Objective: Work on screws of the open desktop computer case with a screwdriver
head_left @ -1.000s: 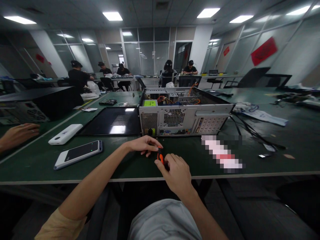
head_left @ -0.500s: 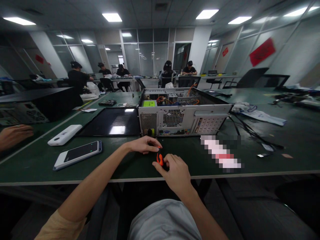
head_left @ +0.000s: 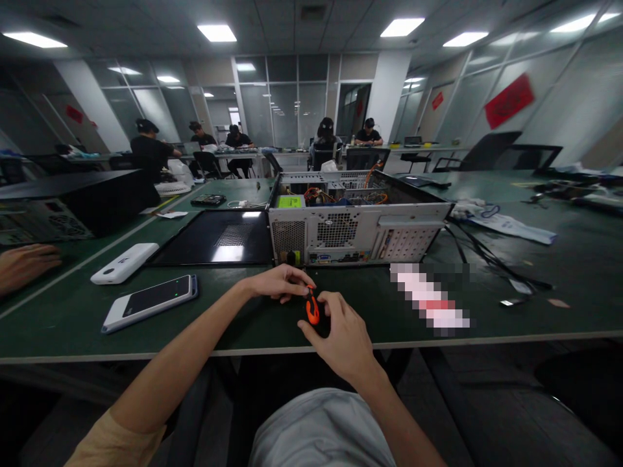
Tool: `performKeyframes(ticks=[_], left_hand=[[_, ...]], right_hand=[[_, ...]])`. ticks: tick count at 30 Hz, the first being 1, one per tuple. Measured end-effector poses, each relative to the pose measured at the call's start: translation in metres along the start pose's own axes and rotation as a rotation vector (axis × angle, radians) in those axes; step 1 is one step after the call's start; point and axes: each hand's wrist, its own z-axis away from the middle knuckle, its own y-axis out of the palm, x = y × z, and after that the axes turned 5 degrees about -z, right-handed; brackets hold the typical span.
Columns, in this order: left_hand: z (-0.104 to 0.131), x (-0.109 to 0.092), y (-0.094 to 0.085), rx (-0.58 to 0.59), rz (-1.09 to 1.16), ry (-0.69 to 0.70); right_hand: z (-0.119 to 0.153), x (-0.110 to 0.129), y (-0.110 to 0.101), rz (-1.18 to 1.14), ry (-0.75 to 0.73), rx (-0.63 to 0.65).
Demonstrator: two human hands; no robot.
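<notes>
In front of the computer case, my left hand pinches the far end of an orange-and-black screwdriver; its shaft is not visible. My right hand curves around the near end of the handle, thumb and fingers apart, without a firm grip. Beyond both hands stands the opened computer case, its perforated back panel and ports facing me. Cables and a part with a lime-green label show inside it.
A black side panel lies left of the case. Nearer are a white power bank and a phone-like device. Another person's hand rests at far left. Black cables and gloves lie right, near a pixelated patch.
The fingers of my right hand have loosened and spread around the screwdriver handle, which has turned slightly. My left hand keeps its pinch in nearly the same place.
</notes>
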Motion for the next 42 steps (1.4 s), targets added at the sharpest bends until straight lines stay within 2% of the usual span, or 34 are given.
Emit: performKeyframes(ticks=[4,8,14,26,30,33,38,42], left_hand=[[-0.001,-0.001,0.001,-0.018,-0.022,-0.003],[0.0,-0.003,0.002,-0.03,-0.057,0.002],[0.002,-0.003,0.001,0.0,-0.078,0.016],[-0.002,0.004,0.002,-0.034,-0.015,0.025],[-0.004,0.004,0.002,-0.058,-0.008,0.01],[-0.004,0.003,0.003,-0.071,0.002,-0.002],[-0.004,0.003,0.002,-0.07,0.031,-0.014],[-0.004,0.004,0.001,-0.066,0.028,-0.009]], right_hand=[[0.002,-0.004,0.006,-0.043,-0.079,-0.083],[0.003,-0.003,0.009,0.034,-0.047,-0.139],[0.0,0.0,0.008,0.15,-0.003,-0.075],[-0.011,0.008,0.004,0.245,0.023,0.126],[-0.009,0.01,0.002,0.186,0.066,0.138],[-0.005,0.01,-0.002,0.085,0.099,0.073],[0.001,0.001,-0.004,-0.069,-0.104,0.103],[0.004,-0.002,0.004,-0.048,-0.142,0.044]])
